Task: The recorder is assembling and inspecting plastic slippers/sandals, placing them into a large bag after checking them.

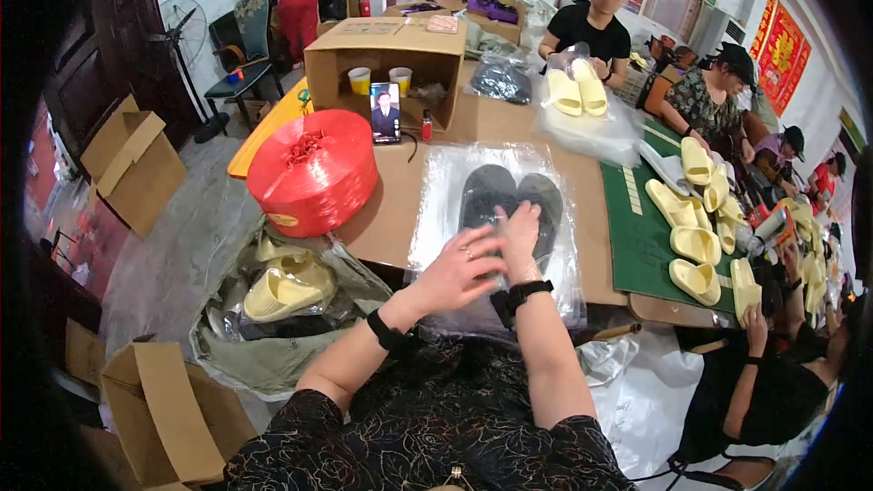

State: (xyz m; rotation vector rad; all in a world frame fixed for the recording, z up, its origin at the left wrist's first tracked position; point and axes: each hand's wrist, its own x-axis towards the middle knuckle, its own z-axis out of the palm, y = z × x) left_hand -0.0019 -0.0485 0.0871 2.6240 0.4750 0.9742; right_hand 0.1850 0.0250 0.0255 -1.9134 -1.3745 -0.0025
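A pair of dark grey, sole-shaped slippers (pixel 488 189) lies side by side on clear plastic bags (pixel 443 184) in front of me. Whether they are inside the top bag I cannot tell. My right hand (pixel 521 235) rests over the gap between them, its fingers spread and touching the dark surface. Just left of it, my left hand (pixel 462 265) hovers over the near part of the plastic, fingers apart and holding nothing I can see. Both my wrists wear black bands, and the forearms partly cover the near edge of the bags.
Beyond the bags stand a phone (pixel 386 115), a small red bottle (pixel 426 125) and an open carton (pixel 382 39). A red twine roll (pixel 312 177) sits left, above a sack (pixel 214 332) holding yellow slippers (pixel 289 288). Rightward, co-workers surround a green mat (pixel 637 259) with several yellow slippers.
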